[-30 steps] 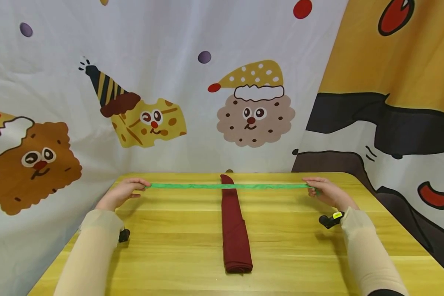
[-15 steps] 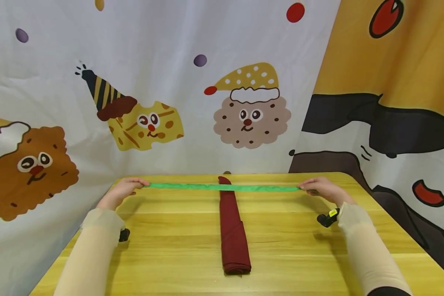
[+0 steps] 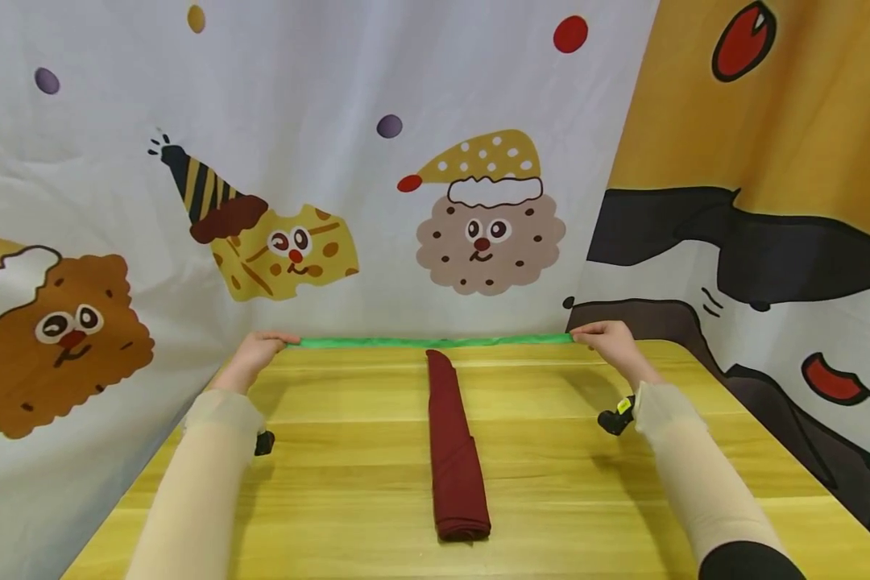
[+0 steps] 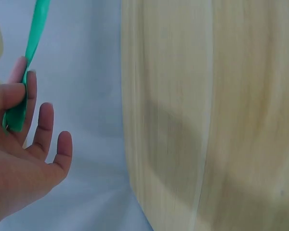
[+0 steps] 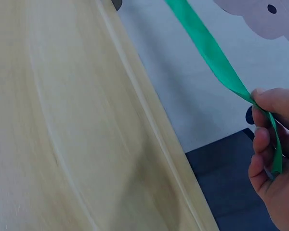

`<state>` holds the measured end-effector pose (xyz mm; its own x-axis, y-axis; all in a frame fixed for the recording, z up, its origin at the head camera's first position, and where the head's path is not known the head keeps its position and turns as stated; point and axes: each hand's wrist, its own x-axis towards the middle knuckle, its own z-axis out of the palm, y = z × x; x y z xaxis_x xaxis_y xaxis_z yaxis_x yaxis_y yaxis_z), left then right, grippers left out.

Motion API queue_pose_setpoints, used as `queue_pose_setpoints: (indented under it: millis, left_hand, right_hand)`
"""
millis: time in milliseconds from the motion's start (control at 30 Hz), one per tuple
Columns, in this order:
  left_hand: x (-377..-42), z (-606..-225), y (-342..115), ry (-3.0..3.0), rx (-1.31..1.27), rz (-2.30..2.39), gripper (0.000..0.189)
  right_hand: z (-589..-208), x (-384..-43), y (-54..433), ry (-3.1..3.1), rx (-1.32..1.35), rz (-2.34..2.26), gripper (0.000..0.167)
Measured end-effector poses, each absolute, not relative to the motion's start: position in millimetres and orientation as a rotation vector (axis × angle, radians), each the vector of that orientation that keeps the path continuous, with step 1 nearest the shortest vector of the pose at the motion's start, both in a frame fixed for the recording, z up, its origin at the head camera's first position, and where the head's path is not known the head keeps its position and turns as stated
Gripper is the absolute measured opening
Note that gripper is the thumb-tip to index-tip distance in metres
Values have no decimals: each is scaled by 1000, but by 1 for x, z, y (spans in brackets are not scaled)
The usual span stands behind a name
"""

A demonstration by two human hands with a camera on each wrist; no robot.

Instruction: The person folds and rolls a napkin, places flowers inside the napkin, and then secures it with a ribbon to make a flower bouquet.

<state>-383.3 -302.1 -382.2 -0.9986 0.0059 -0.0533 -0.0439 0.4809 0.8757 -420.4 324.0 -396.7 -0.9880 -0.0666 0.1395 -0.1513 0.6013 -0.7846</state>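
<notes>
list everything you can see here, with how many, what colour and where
Ribbon: 1, green, stretched between both hands by the table's far edge
Cloth: 1, dark red, folded long, mid-table
Table: 1, yellowish wood, below the hands
Curtain: piece count unclear, mostly white, yellow and dark at right, behind the table
Wrist cameras: 2, black, one per wrist
Sleeves: 2, beige, one per arm
Band: 1, black, on right sleeve
Left hand: 1, bare, ribbon's left end
Right hand: 1, bare, ribbon's right end

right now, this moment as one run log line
left hand: pinches green ribbon near one end | right hand: pinches it near the other | ribbon: spans between hands | dark red cloth: folded on wooden table
</notes>
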Motion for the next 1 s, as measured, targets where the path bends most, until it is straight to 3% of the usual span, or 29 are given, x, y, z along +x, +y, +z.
queue_pose_setpoints:
  millis: [433,867,1000]
  left_hand:
    - [-395,-395,-284,2569,-131,1775,40]
    - [-400,-400,-287,2603,-190,1840,41]
    - [-400,-405,-288,2611,-207,1839,41]
  right_hand:
    - [-407,-437,304,-2524,37,1671,41]
    - [-413,-449,322,-2540,175,1833,32]
    - [-419,-450,332,-2589,243,1874,36]
